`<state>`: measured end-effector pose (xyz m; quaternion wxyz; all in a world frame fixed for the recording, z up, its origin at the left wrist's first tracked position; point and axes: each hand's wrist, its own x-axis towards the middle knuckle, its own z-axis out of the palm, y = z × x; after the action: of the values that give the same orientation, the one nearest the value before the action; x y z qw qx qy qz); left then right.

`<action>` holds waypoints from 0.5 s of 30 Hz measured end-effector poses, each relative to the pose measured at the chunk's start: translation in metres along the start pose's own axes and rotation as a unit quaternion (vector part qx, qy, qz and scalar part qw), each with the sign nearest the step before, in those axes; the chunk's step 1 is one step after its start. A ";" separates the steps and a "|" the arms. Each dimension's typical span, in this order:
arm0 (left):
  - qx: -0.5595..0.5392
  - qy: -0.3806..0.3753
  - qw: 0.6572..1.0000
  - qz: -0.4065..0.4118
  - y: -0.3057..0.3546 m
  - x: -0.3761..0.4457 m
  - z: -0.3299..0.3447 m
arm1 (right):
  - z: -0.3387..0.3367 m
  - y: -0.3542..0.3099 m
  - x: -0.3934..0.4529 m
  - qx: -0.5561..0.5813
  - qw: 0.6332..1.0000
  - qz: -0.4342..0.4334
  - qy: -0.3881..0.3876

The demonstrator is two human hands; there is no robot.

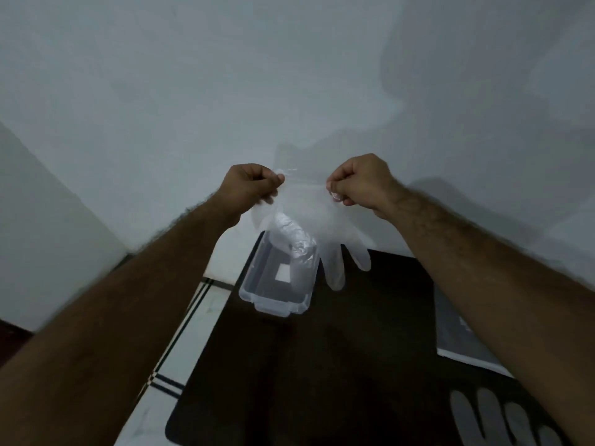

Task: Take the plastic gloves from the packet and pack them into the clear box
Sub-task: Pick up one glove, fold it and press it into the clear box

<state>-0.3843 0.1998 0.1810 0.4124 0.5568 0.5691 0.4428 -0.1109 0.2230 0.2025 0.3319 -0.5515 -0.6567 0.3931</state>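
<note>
A thin see-through plastic glove (325, 230) hangs in the air with its fingers pointing down. My left hand (249, 188) pinches the left corner of its cuff, and my right hand (360, 181) pinches the right corner, so the cuff is stretched between them. Below and behind the glove stands the clear box (254, 292), open, on a dark table; crumpled plastic (294, 243) lies in its far end. Another glove (502, 423) lies flat on the table at the lower right, partly under my right forearm.
The dark table (322, 365) fills the lower middle. A flat grey packet or sheet with a white edge (463, 342) lies at the right, partly behind my arm. White tiled floor with dark stripes (183, 333) shows at the left. A pale wall is behind.
</note>
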 end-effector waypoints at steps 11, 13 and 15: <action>-0.066 -0.031 0.989 0.129 0.012 0.087 -0.064 | 0.052 -0.036 0.050 -0.001 0.979 -0.130 0.159; -0.086 -0.055 0.981 0.164 0.015 0.077 -0.071 | 0.058 -0.039 0.033 0.003 0.976 -0.164 0.145; -0.101 -0.085 0.975 0.178 0.012 0.061 -0.080 | 0.066 -0.034 0.013 0.003 0.975 -0.185 0.123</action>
<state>-0.4610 0.2571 0.2151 0.4280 0.6405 0.3758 0.5151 -0.1860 0.2235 0.2017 0.4786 -0.4636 -0.7004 0.2559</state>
